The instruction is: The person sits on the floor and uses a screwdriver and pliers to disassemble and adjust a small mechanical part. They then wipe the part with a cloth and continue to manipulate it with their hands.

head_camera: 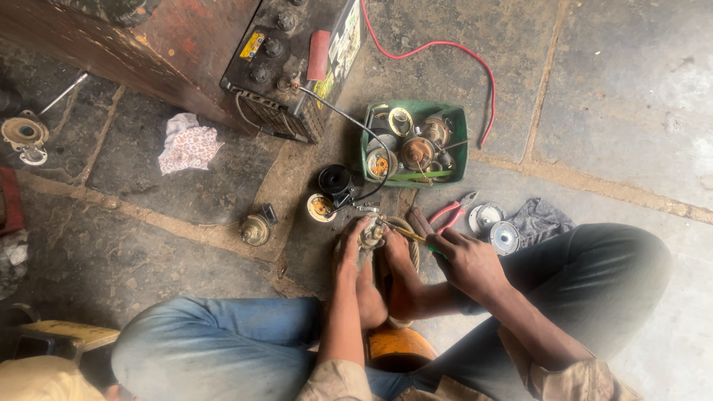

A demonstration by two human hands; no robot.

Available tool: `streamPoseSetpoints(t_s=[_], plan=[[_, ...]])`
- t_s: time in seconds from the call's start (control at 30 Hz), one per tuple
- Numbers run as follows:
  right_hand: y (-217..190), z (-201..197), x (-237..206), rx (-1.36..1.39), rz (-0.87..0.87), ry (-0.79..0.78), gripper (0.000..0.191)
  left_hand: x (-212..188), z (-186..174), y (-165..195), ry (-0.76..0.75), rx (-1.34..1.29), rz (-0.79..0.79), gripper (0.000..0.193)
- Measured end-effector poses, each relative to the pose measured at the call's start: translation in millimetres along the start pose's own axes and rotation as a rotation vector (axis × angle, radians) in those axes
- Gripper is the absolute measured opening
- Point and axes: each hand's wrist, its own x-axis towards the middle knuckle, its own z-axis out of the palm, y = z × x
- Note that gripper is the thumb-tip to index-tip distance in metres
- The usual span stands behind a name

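Your left hand (350, 249) grips a small metal part (371, 236); your right hand (464, 260) holds a screwdriver (407, 234) to it. Red pliers (454, 212) (just beside) and a green tray (457, 119) crowd the floor.

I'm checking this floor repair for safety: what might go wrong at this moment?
The yellow-shafted screwdriver in the right hand points at the small round metal part steadied by the left hand and bare feet; a slip might jab them. Loose tiny screws on the stone floor may get lost.
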Motion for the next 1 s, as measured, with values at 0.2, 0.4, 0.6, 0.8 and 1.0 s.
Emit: streamPoseSetpoints(t_s=[0.2,0.4,0.6,0.8,1.0], plan=[[-0.2,0.6,-2.1,-0.011,0.000,-0.007,0.028,-1.6,0.3,-0.4,-0.059,-0.054,0.017,0.046],[-0.2,0.4,-3.2,-0.031,0.005,-0.014,0.028,-0.1,0.4,-1.7,-0.031,-0.061,-0.027,0.046],[3.0,1.2,-1.9,-0.081,-0.018,-0.041,0.030,0.9,-1.5,-2.9,-0.069,-0.087,-0.021,0.047],[4.9,1.9,-1.9,-0.086,-0.029,-0.014,0.031,1.7,-2.0,-1.4,-0.095,-0.098,-0.019,0.045],[5.4,1.4,-3.2,-0.081,-0.021,-0.026,0.031,2.7,-0.9,-3.9,-0.111,-0.099,-0.015,0.044]])
